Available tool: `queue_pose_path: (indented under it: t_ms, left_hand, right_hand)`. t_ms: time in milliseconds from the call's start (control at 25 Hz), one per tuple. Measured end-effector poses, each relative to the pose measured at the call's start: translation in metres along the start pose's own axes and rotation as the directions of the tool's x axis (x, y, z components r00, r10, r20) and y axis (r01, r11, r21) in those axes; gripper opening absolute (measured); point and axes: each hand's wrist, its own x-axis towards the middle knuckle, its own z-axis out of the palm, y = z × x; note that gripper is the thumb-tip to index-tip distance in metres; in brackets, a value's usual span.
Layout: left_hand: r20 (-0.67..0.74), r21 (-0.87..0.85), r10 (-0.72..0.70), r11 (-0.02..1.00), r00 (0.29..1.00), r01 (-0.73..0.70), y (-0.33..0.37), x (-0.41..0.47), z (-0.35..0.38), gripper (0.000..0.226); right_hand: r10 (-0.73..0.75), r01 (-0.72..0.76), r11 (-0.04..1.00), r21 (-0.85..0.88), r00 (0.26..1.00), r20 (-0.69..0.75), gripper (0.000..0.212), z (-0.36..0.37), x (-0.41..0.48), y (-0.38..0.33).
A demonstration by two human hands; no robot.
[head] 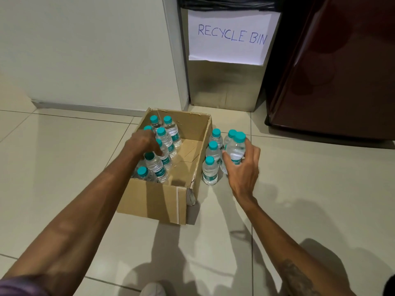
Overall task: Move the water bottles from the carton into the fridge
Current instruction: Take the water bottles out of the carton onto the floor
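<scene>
An open cardboard carton (154, 201) sits on the tiled floor with several small clear water bottles (171, 129) with teal caps standing along its left side. My left hand (143, 144) reaches into the carton, and its fingers curl around one of those bottles (163, 153). My right hand (243, 167) grips another bottle (236, 147) just right of the carton, low over the floor. Several bottles (210, 170) stand on the floor beside the carton's right wall. The dark red fridge (333, 77) stands at the right with its door closed.
A steel bin (226, 86) with a "RECYCLE BIN" paper sign stands behind the carton, between a white wall (85, 50) and the fridge. Pale floor tiles (299, 189) spread around the carton. The toe of a white shoe (152, 290) shows at the bottom edge.
</scene>
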Motion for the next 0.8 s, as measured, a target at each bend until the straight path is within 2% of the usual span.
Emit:
queue_pose_path:
  t_ms: [120,240,360,480,600,720,800]
  left_hand:
    - [0.006,0.013,-0.015,1.0,1.0,0.015,-0.011,0.004,0.017,0.051]
    - [-0.025,0.102,-0.002,0.995,1.0,0.005,-0.017,0.007,0.034,0.055]
    - [-0.091,0.136,0.063,0.989,0.994,-0.05,-0.02,0.008,0.05,0.056]
    - [-0.144,0.09,0.098,0.992,0.985,-0.086,-0.023,0.01,0.059,0.049]
    - [-0.141,0.099,0.098,0.991,0.985,-0.085,-0.022,0.01,0.055,0.045]
    - [-0.091,0.111,0.077,0.992,0.993,-0.067,-0.012,0.006,0.034,0.048]
    - [-0.05,0.064,0.065,0.996,0.997,-0.062,-0.002,0.001,0.011,0.047]
  right_hand:
    - [0.069,-0.066,0.997,-0.029,0.993,0.098,0.067,0.004,-0.02,0.022]
    - [0.089,-0.075,0.992,-0.099,0.985,0.148,0.066,0.01,-0.028,0.034]
    - [0.108,-0.101,0.994,-0.05,0.978,0.179,0.064,0.015,-0.03,0.04]
    - [0.115,-0.117,0.993,-0.004,0.966,0.233,0.067,0.018,-0.033,0.044]
    - [0.123,-0.128,0.992,0.002,0.954,0.273,0.069,0.018,-0.034,0.046]
    - [0.082,-0.069,0.991,-0.117,0.99,0.115,0.062,0.012,-0.033,0.035]
    - [0.005,-0.007,0.994,-0.109,1.0,-0.015,0.056,0.011,-0.026,0.014]
